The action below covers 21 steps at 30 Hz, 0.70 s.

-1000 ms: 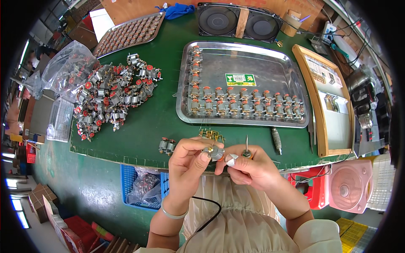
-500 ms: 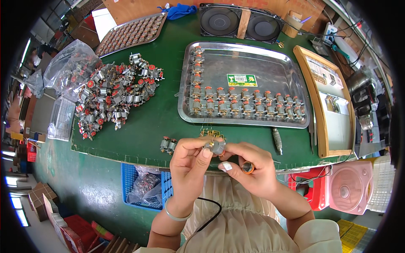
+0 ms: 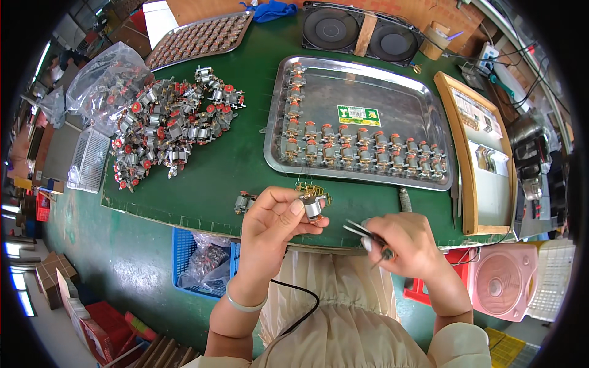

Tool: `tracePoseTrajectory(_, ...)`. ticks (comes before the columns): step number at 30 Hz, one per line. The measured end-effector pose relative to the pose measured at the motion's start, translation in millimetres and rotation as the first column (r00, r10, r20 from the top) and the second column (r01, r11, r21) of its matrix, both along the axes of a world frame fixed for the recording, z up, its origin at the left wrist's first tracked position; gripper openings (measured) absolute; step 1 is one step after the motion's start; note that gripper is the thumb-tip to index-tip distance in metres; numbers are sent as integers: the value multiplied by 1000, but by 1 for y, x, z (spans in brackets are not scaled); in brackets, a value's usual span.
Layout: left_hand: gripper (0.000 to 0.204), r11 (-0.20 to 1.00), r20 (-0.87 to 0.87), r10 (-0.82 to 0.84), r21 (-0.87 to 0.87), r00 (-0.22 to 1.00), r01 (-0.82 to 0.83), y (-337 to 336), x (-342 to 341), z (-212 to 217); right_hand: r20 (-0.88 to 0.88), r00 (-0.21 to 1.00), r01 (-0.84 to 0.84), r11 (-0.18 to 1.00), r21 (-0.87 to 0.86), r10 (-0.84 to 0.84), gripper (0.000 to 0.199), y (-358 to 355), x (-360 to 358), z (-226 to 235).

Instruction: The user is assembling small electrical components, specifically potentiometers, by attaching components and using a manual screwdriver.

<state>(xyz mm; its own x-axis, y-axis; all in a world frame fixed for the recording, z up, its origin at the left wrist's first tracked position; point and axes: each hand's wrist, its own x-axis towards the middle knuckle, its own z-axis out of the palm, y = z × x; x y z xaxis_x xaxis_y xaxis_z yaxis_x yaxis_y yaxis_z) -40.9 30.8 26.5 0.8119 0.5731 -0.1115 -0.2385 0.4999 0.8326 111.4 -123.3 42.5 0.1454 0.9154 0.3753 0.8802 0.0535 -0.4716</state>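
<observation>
My left hand point(image 3: 270, 224) pinches a small silver electric motor point(image 3: 313, 207) between thumb and fingers, over the table's near edge. To its right, my right hand point(image 3: 408, 245) is closed round tweezers point(image 3: 356, 228), their two thin prongs pointing at the motor but apart from it. A short dark round handle with a thin tip point(image 3: 386, 253) also sticks out of this hand; its kind is unclear. Just beyond the held motor lie bent brass-coloured wire pieces point(image 3: 310, 187). A couple of loose motors point(image 3: 244, 202) rest left of my left hand, partly hidden by it.
A steel tray point(image 3: 359, 175) holds rows of red-topped motors along its left and near sides. A heap of motors point(image 3: 175, 126) lies left, beside a plastic bag point(image 3: 104, 83). Another filled tray point(image 3: 199, 43), two black fans point(image 3: 331, 29) and a wooden-framed case point(image 3: 469, 202) stand around.
My right hand has drawn back to the right from the motor, and the tweezers' prongs now show. The left hand keeps the motor, turned so its silver side shows.
</observation>
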Motion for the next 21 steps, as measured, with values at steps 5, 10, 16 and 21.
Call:
tracePoseTrajectory(5, 16, 994, -3, -70, -85, 998, 70, 0, 0, 1, 228, 963, -191, 962, 197, 145, 41, 17, 0, 8)
tracePoseTrajectory(10, 17, 982, -5, -133, -137, 991, 131, 2, 0, 1, 311, 935, -238, 950, 201, 169, 37, 20, 3, 12)
tracePoseTrajectory(16, 16, 969, 31, -179, -165, 983, 182, 6, -1, -1, 293, 928, -283, 947, 150, 231, 38, 24, 6, 21)
tracePoseTrajectory(21, 16, 974, 37, -188, -121, 982, 191, 8, 0, 2, -292, 906, -328, 944, -28, 306, 34, 24, 9, 20)
